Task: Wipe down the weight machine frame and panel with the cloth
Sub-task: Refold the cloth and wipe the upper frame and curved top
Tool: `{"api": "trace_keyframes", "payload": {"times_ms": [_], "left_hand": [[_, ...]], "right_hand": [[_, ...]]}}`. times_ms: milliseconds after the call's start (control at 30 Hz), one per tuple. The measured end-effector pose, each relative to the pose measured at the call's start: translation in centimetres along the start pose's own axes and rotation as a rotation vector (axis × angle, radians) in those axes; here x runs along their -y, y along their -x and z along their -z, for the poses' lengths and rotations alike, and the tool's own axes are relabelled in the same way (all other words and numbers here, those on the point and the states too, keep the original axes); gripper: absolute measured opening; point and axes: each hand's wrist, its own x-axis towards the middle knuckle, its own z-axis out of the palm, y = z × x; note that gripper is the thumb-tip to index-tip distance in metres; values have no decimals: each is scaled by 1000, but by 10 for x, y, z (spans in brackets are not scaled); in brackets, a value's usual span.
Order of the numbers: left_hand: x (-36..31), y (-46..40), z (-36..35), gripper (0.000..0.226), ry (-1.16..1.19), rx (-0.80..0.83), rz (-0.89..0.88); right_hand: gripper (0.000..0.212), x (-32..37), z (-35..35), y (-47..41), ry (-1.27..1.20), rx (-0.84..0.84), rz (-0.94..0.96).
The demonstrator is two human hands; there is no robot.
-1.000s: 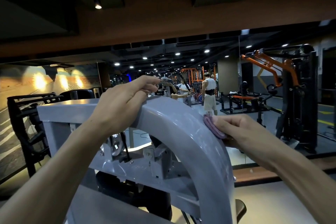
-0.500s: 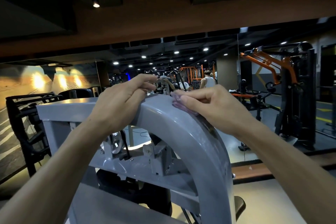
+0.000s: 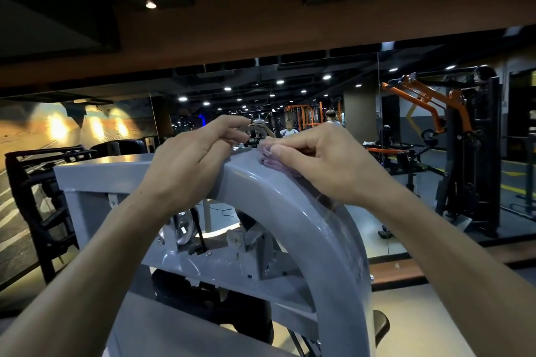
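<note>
Nearest, arms: two bare forearms, one rising from 7 o'clock and one from 5 o'clock, meeting at the centre.
Left hand: one left hand (image 3: 188, 165) draped over the top of the frame's arch, palm down on the metal, fingers loosely bent and reaching past the far edge; whether they grip that edge I cannot tell.
Right hand: one right hand (image 3: 322, 162) just beside the left, at its 3 o'clock, fingers and thumb curled onto the cloth, pressing it to the arch.
Cloth: one folded purple cloth (image 3: 271, 161), bunched under the right fingertips at the crest of the arch, touching the metal.
Frame: one grey frame (image 3: 327, 243), its curved beam sweeping from the crest down toward 5 o'clock; a flat grey top bar runs off toward 9 o'clock.
Inside the frame: one shiny pulley (image 3: 182, 229) below the left wrist, with grey brackets beside it.
Rack: one black rack (image 3: 34, 188) at 9 o'clock.
Far machine: one black and orange machine (image 3: 452, 136) at 3 o'clock.
Far people: two figures near 12 o'clock, small and blurred.
Ceiling: many small round lights.
</note>
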Motion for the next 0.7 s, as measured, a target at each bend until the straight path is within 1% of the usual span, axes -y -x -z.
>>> {"api": "trace_keyframes", "payload": {"times_ms": [200,267,367,433,533,633,700], "left_hand": [[-1,0,0,54,6,6,3],[-1,0,0,53,19,8,5],[-2,1,0,55,4,12,7],[-4,1,1,56,-9,21,7],[-4,1,2,56,-23,34,-4],[-2,1,1,54,-11,30,-16],[-1,1,0,53,10,14,-13]], "right_hand": [[32,-6,0,50,-57,-78,33],[34,-5,4,53,-34,-59,29],[32,6,7,32,52,-3,8],[30,18,3,15,84,30,16],[33,35,-6,9,159,53,43],[31,47,-15,34,181,-62,100],[37,48,-24,59,273,-156,147]]}}
